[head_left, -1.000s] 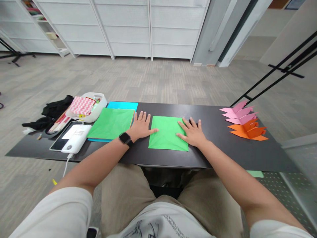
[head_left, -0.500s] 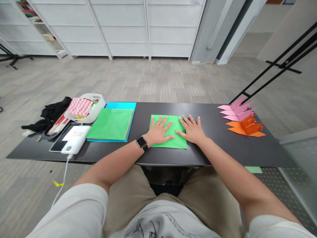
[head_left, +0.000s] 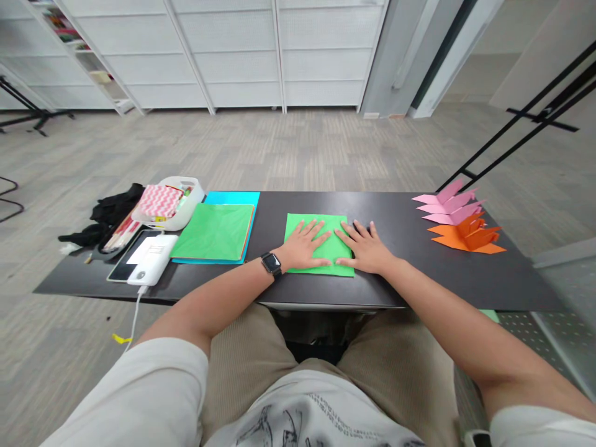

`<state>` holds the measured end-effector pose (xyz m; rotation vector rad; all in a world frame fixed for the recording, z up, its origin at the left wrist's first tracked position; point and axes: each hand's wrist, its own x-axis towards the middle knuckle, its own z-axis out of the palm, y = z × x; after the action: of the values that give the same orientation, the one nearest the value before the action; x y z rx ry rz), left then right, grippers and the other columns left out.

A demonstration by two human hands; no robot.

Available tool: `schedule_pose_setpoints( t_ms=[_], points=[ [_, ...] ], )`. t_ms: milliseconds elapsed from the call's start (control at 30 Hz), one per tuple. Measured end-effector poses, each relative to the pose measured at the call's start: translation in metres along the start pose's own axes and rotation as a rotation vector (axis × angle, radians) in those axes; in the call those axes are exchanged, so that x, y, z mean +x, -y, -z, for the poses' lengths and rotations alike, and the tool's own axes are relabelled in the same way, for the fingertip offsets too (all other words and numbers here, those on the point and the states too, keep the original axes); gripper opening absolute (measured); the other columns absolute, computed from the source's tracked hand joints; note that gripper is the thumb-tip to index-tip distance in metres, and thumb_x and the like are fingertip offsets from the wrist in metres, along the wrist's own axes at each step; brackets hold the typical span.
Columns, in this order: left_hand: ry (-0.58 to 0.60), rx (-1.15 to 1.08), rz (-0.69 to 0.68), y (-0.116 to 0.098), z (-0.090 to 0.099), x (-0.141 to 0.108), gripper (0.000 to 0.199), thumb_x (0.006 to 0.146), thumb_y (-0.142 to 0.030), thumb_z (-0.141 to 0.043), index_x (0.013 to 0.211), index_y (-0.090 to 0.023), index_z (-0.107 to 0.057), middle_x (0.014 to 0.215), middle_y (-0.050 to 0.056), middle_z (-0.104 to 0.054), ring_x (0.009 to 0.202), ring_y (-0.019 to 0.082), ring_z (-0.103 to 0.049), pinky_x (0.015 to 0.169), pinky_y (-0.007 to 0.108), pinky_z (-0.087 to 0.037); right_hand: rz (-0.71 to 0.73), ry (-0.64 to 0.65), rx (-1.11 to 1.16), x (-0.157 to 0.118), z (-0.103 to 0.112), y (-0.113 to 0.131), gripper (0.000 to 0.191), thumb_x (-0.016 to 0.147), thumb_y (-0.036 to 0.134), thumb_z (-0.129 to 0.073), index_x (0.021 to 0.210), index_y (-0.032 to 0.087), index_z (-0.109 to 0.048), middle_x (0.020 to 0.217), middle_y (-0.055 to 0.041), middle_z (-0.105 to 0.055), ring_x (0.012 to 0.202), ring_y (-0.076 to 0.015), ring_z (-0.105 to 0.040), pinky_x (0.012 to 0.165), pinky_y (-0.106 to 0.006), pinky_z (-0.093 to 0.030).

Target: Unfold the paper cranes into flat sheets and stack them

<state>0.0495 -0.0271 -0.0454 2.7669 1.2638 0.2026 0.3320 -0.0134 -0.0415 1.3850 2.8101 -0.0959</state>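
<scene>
A bright green sheet of paper (head_left: 321, 225) lies flat on the dark table (head_left: 270, 230) in front of me. My left hand (head_left: 305, 246) rests on its left half, palm down with fingers spread, a black watch on that wrist. Over the right edge of the sheet lies my right hand (head_left: 366, 249), also flat with its fingers apart. Both thumbs point inward near the lower part of the paper. Neither hand grips anything, and parts of the sheet are hidden beneath them.
Left of the sheet is a stack of coloured paper (head_left: 214, 233), green on top. Farther left are a white power bank (head_left: 153, 259) on a cable, a tablet (head_left: 123, 266), a white basket (head_left: 189, 205) and black cloth (head_left: 116, 206). Pink (head_left: 449, 208) and orange folded paper figures (head_left: 468, 236) stand at the right.
My right hand has shifted slightly down on the sheet, and its thumb now lies lower, near the bottom edge. My left hand stays flat on the paper. The camera view has moved slightly.
</scene>
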Motion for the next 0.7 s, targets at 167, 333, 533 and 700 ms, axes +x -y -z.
schedule_pose_setpoints(
  t_ms=[167, 333, 533, 700],
  points=[
    [0.032, 0.001, 0.008, -0.001, -0.001, 0.004, 0.103, 0.095, -0.085, -0.05, 0.173, -0.021, -0.031, 0.182, 0.021, -0.017, 0.169, 0.046, -0.017, 0.135, 0.069, -0.007, -0.014, -0.017, 0.024, -0.008, 0.002, 0.001, 0.102, 0.094, 0.083, -0.053, 0.175, 0.027, -0.027, 0.183, -0.0132, -0.023, 0.168, -0.0494, -0.015, 0.13, -0.079, -0.007],
    [0.048, -0.021, 0.004, 0.002, 0.011, 0.0, 0.105, 0.093, -0.086, -0.053, 0.174, -0.023, -0.03, 0.183, 0.019, -0.014, 0.17, 0.044, -0.014, 0.136, 0.067, -0.007, 0.0, -0.005, 0.003, -0.017, -0.002, 0.005, 0.105, 0.092, 0.086, -0.053, 0.175, 0.027, -0.027, 0.183, -0.0153, -0.02, 0.167, -0.0503, -0.019, 0.128, -0.082, -0.007],
    [0.056, 0.007, -0.044, 0.012, 0.021, -0.029, 0.105, 0.093, -0.086, -0.054, 0.174, -0.025, -0.03, 0.183, 0.019, -0.014, 0.17, 0.044, -0.014, 0.136, 0.066, -0.008, 0.011, -0.001, -0.032, -0.015, -0.005, 0.006, 0.106, 0.093, 0.086, -0.051, 0.175, 0.023, -0.027, 0.183, -0.017, -0.017, 0.166, -0.0512, -0.02, 0.128, -0.082, -0.009],
    [0.064, 0.026, -0.055, 0.015, 0.014, -0.039, 0.102, 0.094, -0.085, -0.052, 0.174, -0.026, -0.029, 0.183, 0.021, -0.014, 0.169, 0.048, -0.014, 0.133, 0.072, -0.009, 0.019, -0.015, -0.029, -0.015, -0.01, 0.002, 0.105, 0.094, 0.086, -0.049, 0.175, 0.023, -0.026, 0.183, -0.0168, -0.016, 0.167, -0.0508, -0.019, 0.128, -0.081, -0.011]
  ],
)
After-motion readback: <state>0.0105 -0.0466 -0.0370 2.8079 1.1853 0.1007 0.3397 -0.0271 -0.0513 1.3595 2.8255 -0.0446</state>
